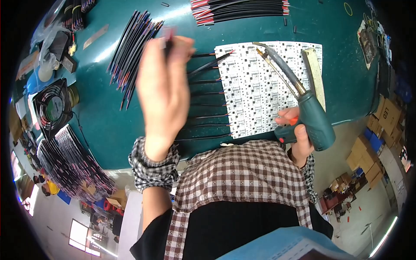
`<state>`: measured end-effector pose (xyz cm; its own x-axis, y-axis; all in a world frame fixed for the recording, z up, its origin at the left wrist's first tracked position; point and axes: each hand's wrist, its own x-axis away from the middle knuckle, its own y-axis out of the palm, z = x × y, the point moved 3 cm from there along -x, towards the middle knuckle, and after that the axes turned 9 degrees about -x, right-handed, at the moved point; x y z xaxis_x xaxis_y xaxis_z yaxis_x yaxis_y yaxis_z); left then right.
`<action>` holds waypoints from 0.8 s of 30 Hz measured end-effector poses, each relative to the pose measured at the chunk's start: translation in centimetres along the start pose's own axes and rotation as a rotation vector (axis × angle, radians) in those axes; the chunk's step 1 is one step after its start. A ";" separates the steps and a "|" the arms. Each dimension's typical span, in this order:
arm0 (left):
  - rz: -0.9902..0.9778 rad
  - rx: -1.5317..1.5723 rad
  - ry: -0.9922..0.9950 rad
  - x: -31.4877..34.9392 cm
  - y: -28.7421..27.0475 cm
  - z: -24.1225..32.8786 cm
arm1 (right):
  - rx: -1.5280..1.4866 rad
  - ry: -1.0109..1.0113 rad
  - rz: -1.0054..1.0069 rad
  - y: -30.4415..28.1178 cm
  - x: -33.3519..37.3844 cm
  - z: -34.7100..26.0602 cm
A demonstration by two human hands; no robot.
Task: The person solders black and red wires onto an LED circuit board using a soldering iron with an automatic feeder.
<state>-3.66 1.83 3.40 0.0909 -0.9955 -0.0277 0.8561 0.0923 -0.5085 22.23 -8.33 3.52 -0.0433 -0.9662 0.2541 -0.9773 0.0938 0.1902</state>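
Note:
My right hand (pixel 299 130) grips the handle of a green soldering gun (pixel 316 119) with an orange-red trigger. Its tip and thin solder feed tube reach over a white sheet of circuit boards (pixel 249 99) dotted with small black parts. Along the sheet's left edge lie several black cables (pixel 208 81); one tilts across the upper left corner, its red end on the sheet. My left hand (pixel 164 93) is raised left of the sheet, fingers closed around a dark, red-ended cable (pixel 168 43), blurred by motion. Beneath and beside that hand lies a loose pile of black cables (pixel 132 56).
A pale flat bar (pixel 315 78) rests on the sheet's right side. Another cable bundle (pixel 242 12) lies at the far edge. On the left stand a black fan (pixel 54 108) and more bundled cables (pixel 71 162). The green table (pixel 351 86) ends before my checked apron.

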 end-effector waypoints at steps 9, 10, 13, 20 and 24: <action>-0.456 0.442 -0.487 0.7 0.6 0.1 | 0.042 -0.039 0.011 0.1 0.5 -0.2; -0.410 0.452 -0.497 0.6 0.1 0.2 | 0.044 -0.040 0.017 0.1 0.6 -0.1; -0.257 0.342 -0.533 1.0 -3.7 2.8 | 0.038 -0.057 0.060 -0.1 0.6 -0.2; -0.446 0.381 -0.556 1.5 0.5 -0.7 | 0.019 -0.048 0.017 -0.3 0.5 0.2; -0.401 0.369 -0.490 2.0 2.2 -1.4 | 0.016 -0.071 0.032 -0.2 1.0 0.1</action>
<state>-2.28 -0.03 1.00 -0.1224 -0.8378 0.5321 0.9791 -0.1896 -0.0733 22.37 -9.28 3.67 -0.0888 -0.9775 0.1915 -0.9783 0.1217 0.1675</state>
